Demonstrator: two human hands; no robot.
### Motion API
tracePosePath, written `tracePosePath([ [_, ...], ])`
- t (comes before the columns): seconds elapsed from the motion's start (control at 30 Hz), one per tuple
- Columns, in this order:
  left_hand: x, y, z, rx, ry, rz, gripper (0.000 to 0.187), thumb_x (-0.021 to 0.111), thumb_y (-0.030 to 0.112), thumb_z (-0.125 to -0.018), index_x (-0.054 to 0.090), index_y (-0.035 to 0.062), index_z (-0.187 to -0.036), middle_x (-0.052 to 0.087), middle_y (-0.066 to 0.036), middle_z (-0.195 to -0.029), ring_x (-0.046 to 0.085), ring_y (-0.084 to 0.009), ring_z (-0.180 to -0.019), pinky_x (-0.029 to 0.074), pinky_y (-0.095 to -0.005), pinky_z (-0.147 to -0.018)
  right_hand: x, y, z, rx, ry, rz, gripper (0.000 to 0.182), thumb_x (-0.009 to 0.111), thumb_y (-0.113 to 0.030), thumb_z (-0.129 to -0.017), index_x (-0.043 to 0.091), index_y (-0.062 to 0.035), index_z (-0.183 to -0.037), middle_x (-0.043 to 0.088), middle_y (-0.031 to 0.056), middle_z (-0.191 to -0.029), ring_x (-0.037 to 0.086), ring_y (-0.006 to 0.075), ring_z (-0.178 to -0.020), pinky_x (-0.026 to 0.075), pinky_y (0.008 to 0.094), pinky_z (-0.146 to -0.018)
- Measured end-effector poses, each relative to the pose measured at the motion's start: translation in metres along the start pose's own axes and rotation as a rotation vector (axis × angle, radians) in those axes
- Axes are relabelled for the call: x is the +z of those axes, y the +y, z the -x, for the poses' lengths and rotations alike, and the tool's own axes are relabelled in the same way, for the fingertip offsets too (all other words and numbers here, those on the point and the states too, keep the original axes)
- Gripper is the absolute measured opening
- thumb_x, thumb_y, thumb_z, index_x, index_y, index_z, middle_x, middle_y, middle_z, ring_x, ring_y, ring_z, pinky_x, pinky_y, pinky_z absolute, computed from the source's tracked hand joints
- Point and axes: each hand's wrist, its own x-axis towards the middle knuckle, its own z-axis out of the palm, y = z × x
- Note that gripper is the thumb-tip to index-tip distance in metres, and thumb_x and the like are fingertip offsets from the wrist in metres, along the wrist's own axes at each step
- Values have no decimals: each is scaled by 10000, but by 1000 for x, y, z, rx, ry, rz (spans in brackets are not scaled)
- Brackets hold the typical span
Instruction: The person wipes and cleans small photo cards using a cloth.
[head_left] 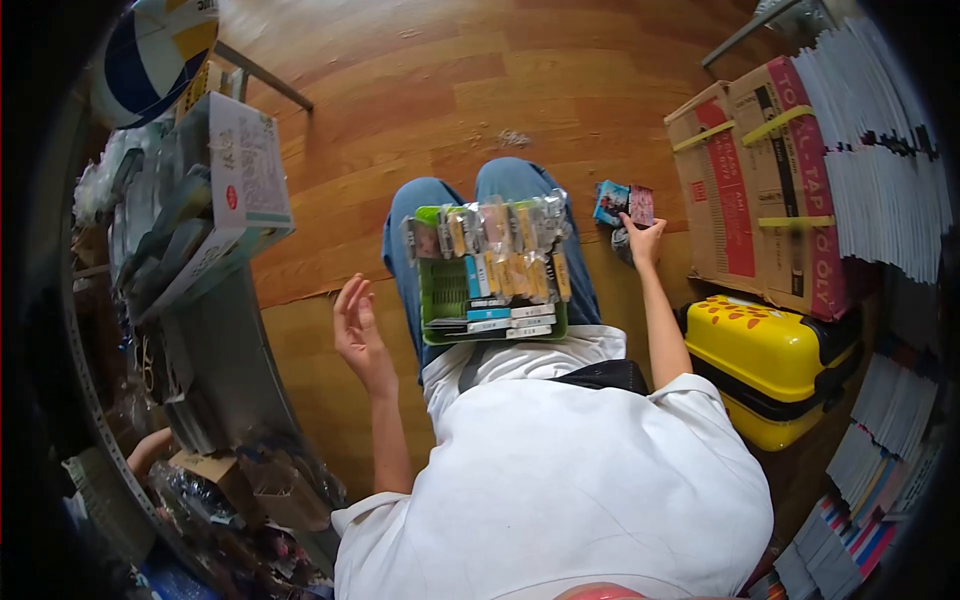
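Note:
A green plastic basket (pixel 440 285) rests across my jeans-covered lap, filled with small boxes and clear-wrapped packets in rows. Along its top edge several plastic-wrapped packets (pixel 494 225) lie side by side; flat white and blue boxes (pixel 510 318) are stacked nearest my body. My left hand (pixel 362 330) hangs beside the basket, fingers loosely apart, holding nothing. To the right, my right hand (pixel 643 243) reaches low and pinches a small pink packet (pixel 641 203). Touching that packet is a blue picture packet (pixel 611 202). Under the hand is a dark wrapped item (pixel 621 245), partly hidden.
A yellow hard case (pixel 760 350) stands right of me, below large cardboard boxes (pixel 750 190) and stacks of paper (pixel 880 200). On the left, a metal shelf holds a white box (pixel 240 170), a ball (pixel 155 60) and plastic-wrapped goods. Wooden floor (pixel 420 110) lies ahead.

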Motion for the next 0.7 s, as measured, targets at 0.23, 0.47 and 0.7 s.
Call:
tracePosePath([
  [0.23,16,7,16,-118,-177,14,218,583,117,-940,604,12,-1130,646,-88,-1100,598,-167,-1055,457,-293,-926,-23,-3,6,-99,-58,-13,925,753,-528,-726,329,58,-1302,487,297,-1140,488,403,-1104,404,454,-938],
  [0.47,30,7,1,350,-776,-453,211,691,150,-841,629,30,-1003,643,-103,-988,604,-290,-941,453,-375,-828,-130,-111,39,-222,-264,-383,449,682,-296,-872,525,-47,-1211,442,-4,-730,437,93,-689,427,263,-666],
  [0.7,26,-1,-2,300,-849,-564,286,729,247,-813,638,34,-982,658,-110,-988,607,-289,-935,427,-371,-892,-178,-225,80,-409,-370,-579,358,634,-231,-908,552,-53,-1207,496,6,-824,481,84,-778,438,253,-720],
])
